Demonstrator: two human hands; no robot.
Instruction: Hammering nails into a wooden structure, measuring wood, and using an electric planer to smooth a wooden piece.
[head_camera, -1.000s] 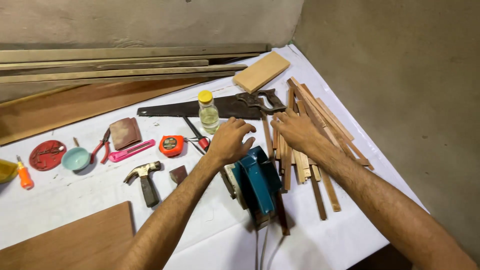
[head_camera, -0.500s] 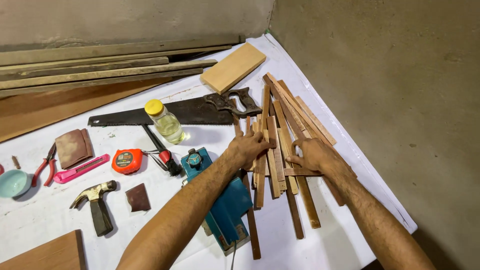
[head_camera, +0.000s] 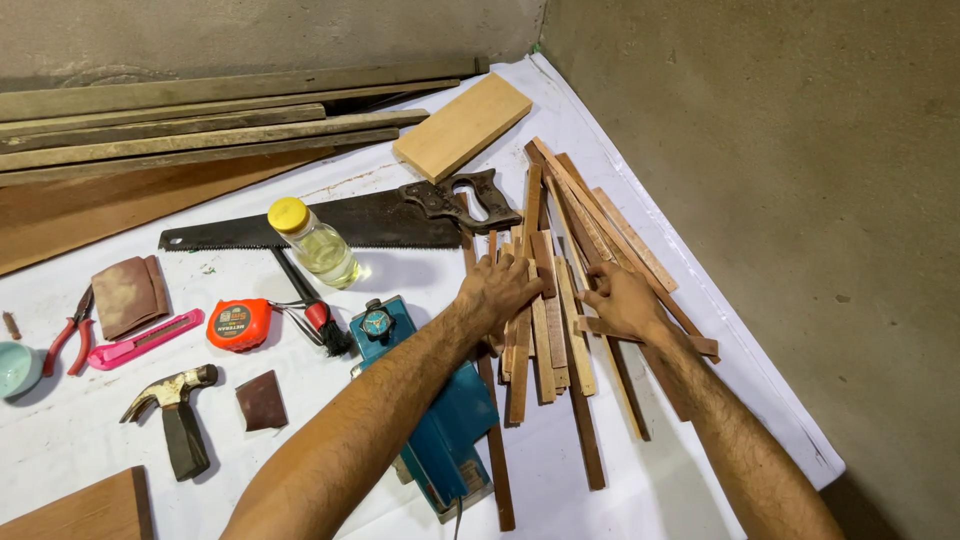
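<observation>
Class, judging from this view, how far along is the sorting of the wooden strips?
Done: nothing looks sorted; no separate pile shows. In hand: the left hand and right hand press flat on the wooden strips. Left: the strips lie crossed and loose beside the blue power planer.

Left hand (head_camera: 497, 290) and right hand (head_camera: 620, 298) press flat on wooden strips (head_camera: 550, 330).

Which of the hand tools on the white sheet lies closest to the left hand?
The long hand saw with the dark handle: its handle ends just above the left hand, while the hammer and red pliers lie far off.
</observation>
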